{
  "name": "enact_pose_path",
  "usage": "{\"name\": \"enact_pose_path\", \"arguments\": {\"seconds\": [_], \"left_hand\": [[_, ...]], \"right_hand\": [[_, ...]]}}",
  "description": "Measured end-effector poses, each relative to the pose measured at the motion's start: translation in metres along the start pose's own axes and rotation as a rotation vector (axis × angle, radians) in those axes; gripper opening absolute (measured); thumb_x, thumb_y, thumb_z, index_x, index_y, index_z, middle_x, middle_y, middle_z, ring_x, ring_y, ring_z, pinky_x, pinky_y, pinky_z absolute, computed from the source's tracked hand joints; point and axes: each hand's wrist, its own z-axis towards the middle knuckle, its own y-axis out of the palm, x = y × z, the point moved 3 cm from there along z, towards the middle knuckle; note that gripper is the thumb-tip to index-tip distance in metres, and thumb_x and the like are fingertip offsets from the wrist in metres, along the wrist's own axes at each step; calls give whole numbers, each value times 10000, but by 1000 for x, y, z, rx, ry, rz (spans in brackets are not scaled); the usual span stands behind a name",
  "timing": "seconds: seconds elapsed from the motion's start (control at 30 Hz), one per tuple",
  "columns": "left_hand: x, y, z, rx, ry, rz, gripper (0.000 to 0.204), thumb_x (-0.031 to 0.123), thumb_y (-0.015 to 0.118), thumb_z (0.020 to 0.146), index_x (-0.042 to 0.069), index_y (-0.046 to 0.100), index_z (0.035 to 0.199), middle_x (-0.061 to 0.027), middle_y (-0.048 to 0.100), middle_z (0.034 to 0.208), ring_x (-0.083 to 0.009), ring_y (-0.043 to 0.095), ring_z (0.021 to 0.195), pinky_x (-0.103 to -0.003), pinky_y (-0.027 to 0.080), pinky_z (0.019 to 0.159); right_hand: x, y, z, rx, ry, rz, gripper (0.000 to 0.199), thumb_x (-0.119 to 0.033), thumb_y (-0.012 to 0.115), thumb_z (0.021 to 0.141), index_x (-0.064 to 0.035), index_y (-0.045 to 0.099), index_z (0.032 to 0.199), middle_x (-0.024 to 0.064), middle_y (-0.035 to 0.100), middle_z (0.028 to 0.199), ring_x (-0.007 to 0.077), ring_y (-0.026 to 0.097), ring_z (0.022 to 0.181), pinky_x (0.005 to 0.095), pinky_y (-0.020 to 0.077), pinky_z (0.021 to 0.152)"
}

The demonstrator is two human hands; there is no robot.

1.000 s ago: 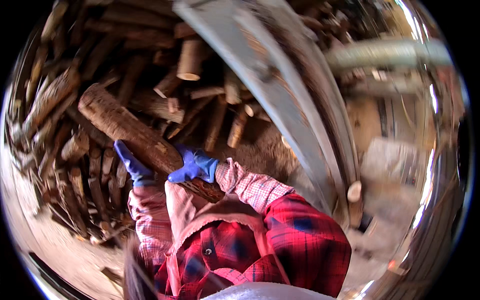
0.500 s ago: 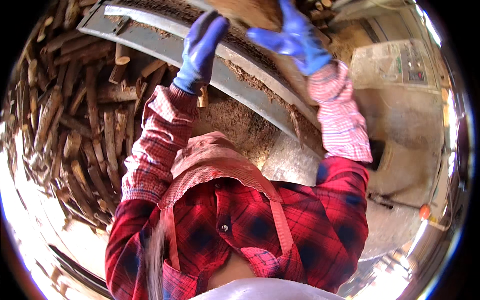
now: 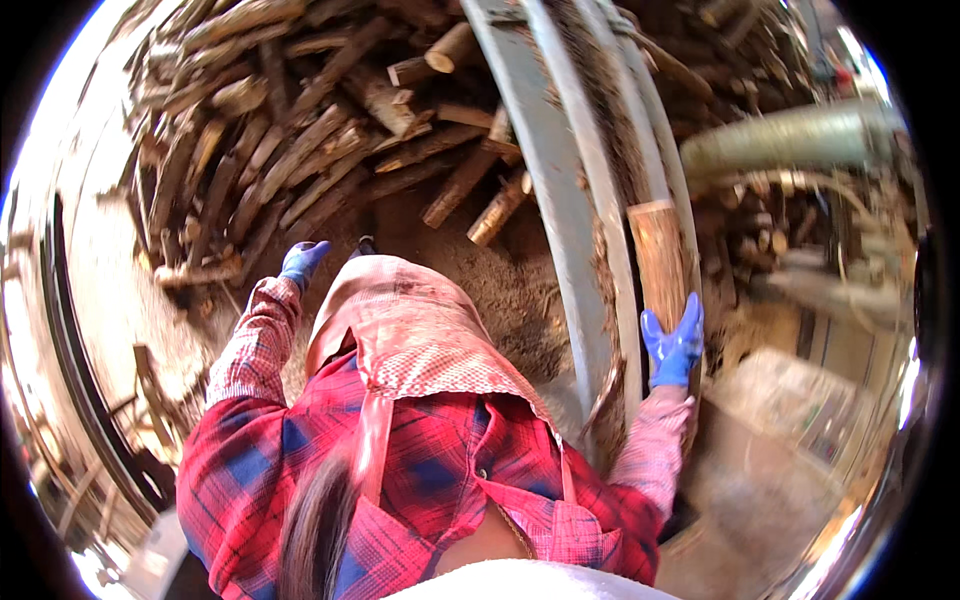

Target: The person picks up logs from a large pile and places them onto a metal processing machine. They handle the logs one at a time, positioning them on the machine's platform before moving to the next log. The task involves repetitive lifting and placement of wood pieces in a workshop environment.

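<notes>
Currently, log [image 3: 658,258] lies lengthwise in metal trough [image 3: 548,150]; right grip [image 3: 673,340] spread against near end. Best: steady pressure, straight along trough, clear of sides. Left grip [image 3: 303,262] empty, finger curl unclear.

Ground beneath me: brown, bare-looking dirt floor [image 3: 520,300] littered with fine debris. To my left it ran into paler floor [image 3: 125,270], nearly bleached out by strong light. A long dark bar [image 3: 75,350] edged that side, bowed by the lens. On my right, a thick pale-green pipe [image 3: 790,140], blurred; nearer me, a flat pale panel [image 3: 785,395]. Bright slivers of light [image 3: 908,385] along the right rim; the upper background was shadowed.
</notes>
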Motion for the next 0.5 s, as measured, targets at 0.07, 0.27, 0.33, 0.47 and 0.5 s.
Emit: {"name": "enact_pose_path", "arguments": {"seconds": [0.07, 0.27, 0.33, 0.47, 0.5], "left_hand": [[-29, -1, 11, 8, -54, -5, 532, 441, 714, 831, -15, 671, 1101, -55, 668, 922, -170, 572, 797, -329, 459, 727], [68, 10, 46, -68, 18, -289, 391, 370, 676, 816, 2, 706, 944, -110, 705, 858, -209, 650, 788, -352, 506, 738], [68, 9, 87, -182, 162, -381, 366, 345, 680, 833, 1, 695, 959, -92, 703, 847, -187, 643, 759, -348, 503, 707], [32, -24, 132, -91, 40, -414, 478, 276, 697, 879, 5, 586, 1256, -98, 643, 1163, -186, 591, 1054, -301, 473, 935], [28, -41, 136, -192, -21, -548, 438, 277, 685, 890, 17, 603, 1233, -70, 648, 1126, -159, 593, 1007, -285, 483, 893]], "right_hand": [[-101, -2, 31, 250, -246, 214, 831, -393, 809, 719, 9, 447, 1349, 250, 512, 1323, 387, 521, 1205, 468, 431, 1010], [-365, 169, 83, -524, -183, 1249, 725, -273, 778, 795, 18, 444, 1369, 189, 526, 1332, 300, 507, 1236, 404, 388, 1063], [-424, 233, 118, -775, -35, 1279, 848, -278, 786, 793, 4, 323, 1445, 211, 426, 1419, 303, 448, 1290, 422, 364, 1080], [-486, 372, 226, -825, 253, 1304, 1036, -299, 817, 766, 15, 149, 1492, 262, 275, 1479, 302, 349, 1355, 402, 309, 1118], [-490, 419, 259, -771, 366, 1346, 1036, -307, 821, 762, 22, 158, 1487, 249, 284, 1479, 287, 364, 1344, 396, 309, 1120]]}}
